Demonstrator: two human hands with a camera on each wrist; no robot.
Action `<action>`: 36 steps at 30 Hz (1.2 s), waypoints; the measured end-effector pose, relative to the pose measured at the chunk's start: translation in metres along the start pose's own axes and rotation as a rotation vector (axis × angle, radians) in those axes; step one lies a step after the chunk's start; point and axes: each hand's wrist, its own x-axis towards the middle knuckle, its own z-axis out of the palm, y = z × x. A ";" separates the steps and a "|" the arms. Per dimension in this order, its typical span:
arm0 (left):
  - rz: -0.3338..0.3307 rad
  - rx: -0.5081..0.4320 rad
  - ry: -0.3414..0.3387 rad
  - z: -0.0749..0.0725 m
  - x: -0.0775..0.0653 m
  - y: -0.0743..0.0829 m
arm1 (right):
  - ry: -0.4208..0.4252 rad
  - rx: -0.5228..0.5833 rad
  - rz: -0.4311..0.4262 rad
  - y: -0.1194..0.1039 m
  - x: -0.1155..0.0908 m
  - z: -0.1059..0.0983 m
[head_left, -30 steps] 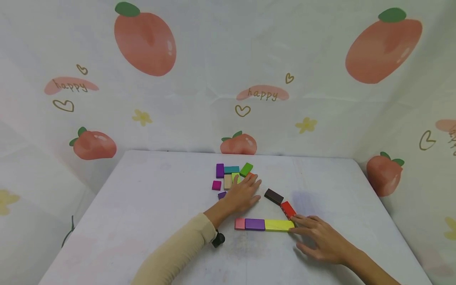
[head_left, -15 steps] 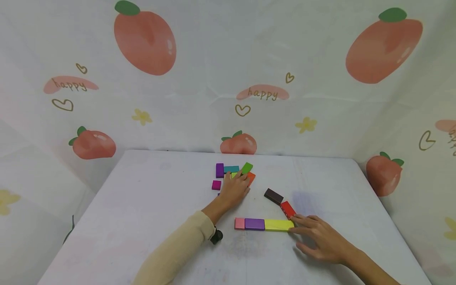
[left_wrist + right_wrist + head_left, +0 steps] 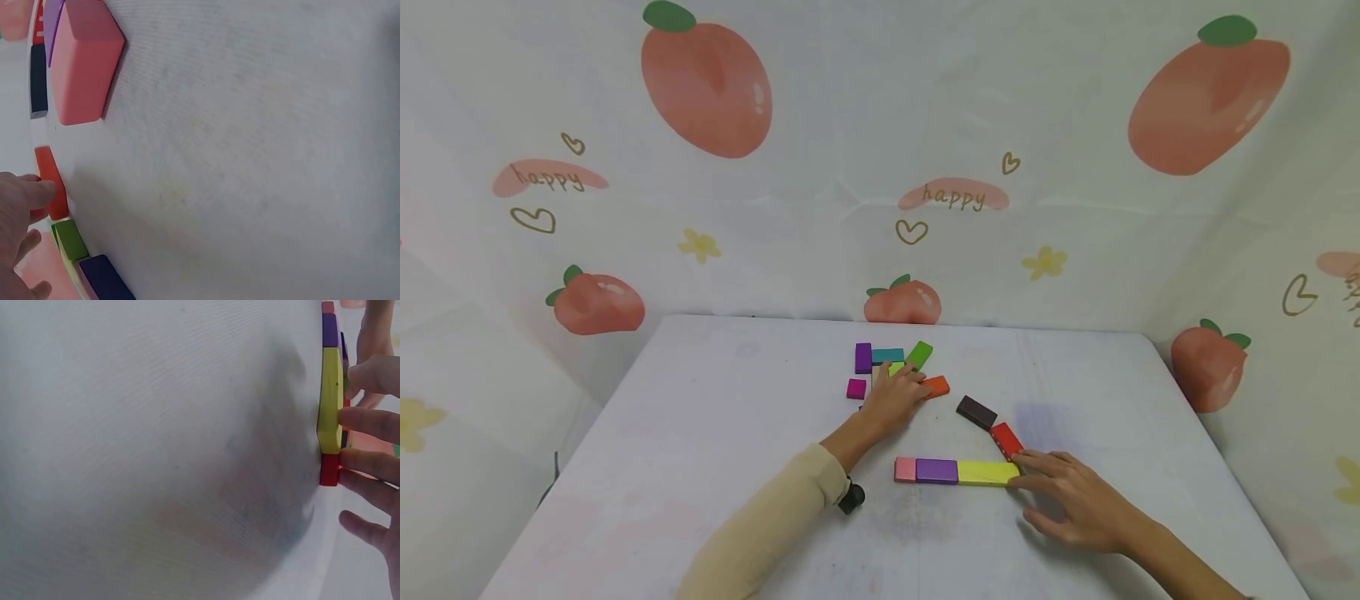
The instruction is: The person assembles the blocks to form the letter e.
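Around the left end of an orange block, the thumb and a finger of my left hand pinch it at the edge of a cluster of coloured blocks. In the left wrist view the thumb lies against that orange block. My right hand has its fingers extended, fingertips at the right end of a long yellow block and at a red block. The yellow block lies in a straight row with a purple block and a pink block. A dark block meets the red one at an angle.
Behind the left hand lie a purple block, a teal block, a green block and a magenta block. Other blocks there are partly covered by the hand. A printed cloth hangs behind the white table.
My left hand first drew back left, then shifted slightly. The orange block turned and slid right, away from the green block, which also tilted a little. My right hand stayed in place.
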 end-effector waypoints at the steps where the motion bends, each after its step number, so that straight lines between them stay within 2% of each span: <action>1: 0.009 -0.012 -0.004 0.000 -0.001 -0.001 | 0.001 -0.002 0.000 0.000 0.000 0.000; 16: 0.095 -0.070 -0.008 -0.001 -0.006 -0.009 | 0.002 -0.002 0.004 -0.001 0.000 -0.001; 28: 0.105 -0.109 -0.037 0.000 -0.010 -0.008 | 0.021 0.001 -0.003 -0.001 -0.001 0.000; 36: 0.107 -0.112 -0.053 -0.002 -0.011 -0.003 | 0.008 0.003 0.023 -0.003 0.000 0.000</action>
